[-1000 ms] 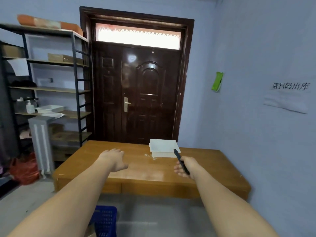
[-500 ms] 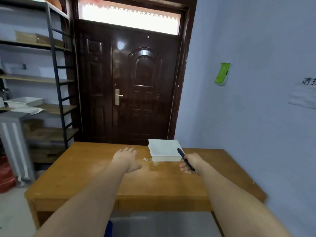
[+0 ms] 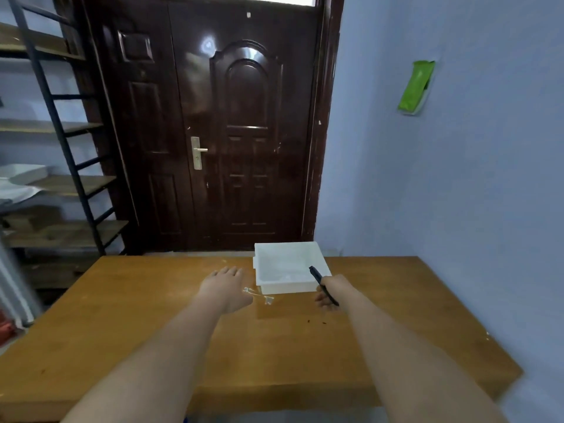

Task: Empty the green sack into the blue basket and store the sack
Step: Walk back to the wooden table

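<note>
My left hand [image 3: 227, 286] hovers over the wooden table [image 3: 152, 325], palm down, fingers apart and holding nothing. My right hand [image 3: 331, 293] is closed around a black pen [image 3: 323, 284] that points up and away, right beside the near corner of a shallow white tray [image 3: 290, 270] at the table's far edge. A green sack-like item [image 3: 416, 85] hangs in a holder on the blue right wall. The blue basket is not in view.
A dark wooden door [image 3: 219, 126] stands behind the table. A metal shelf rack [image 3: 61, 166] with wooden boards lines the left wall. A small white scrap [image 3: 259, 296] lies on the table between my hands.
The view has moved forward toward the table and door; both hands have reached farther over the table toward the white tray. The blue basket on the floor has dropped out of view.
</note>
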